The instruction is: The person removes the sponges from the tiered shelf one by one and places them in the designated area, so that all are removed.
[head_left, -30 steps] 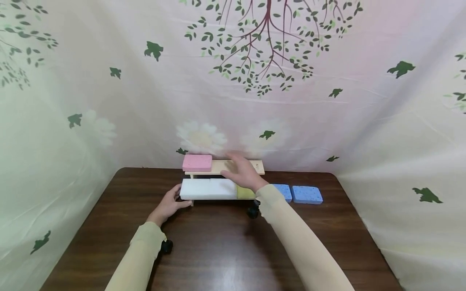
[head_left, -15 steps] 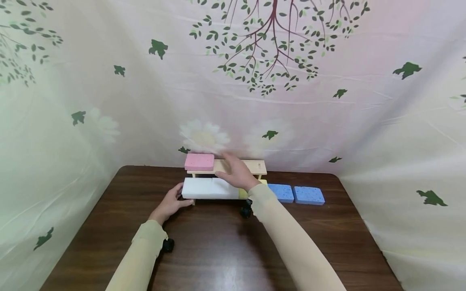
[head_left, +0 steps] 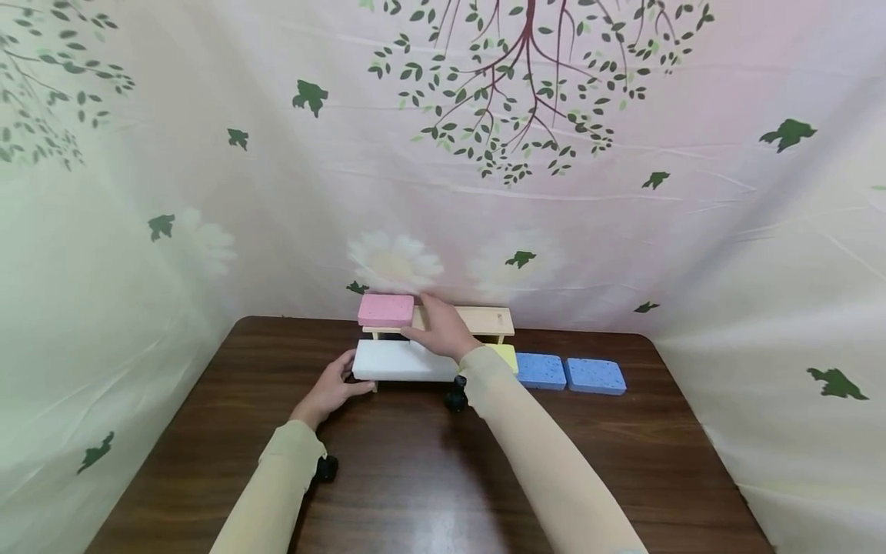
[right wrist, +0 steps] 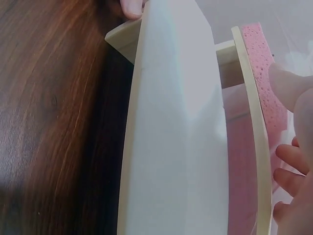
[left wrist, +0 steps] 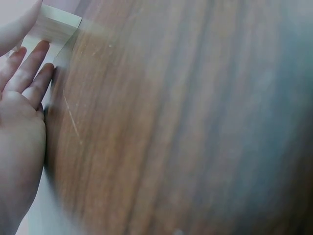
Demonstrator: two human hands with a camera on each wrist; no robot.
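Head view bright, pale glare on tabletop (head_left: 388, 469), soft shadow beside right sleeve (head_left: 540, 446). Left wrist view hazy, blurred, dark toward right edge. Right wrist view: white blocks (right wrist: 181, 147) washed out up top.

We find a dark brown table (head_left: 388, 462) with rounded far corners and a sheen toward its near middle. Along its far side we note a pale wooden rack (right wrist: 126, 41) of two tiers. The upper tier (head_left: 481, 317), set farther back, bears a pink sponge (head_left: 385, 311) lying flat at the left end. On the lower tier (right wrist: 127, 147) we record white blocks (head_left: 394, 360), partly covered, and right of them a yellow sponge (head_left: 508, 358). Right of the rack, two blue sponges (head_left: 596, 375) lie flat, just beside each other.
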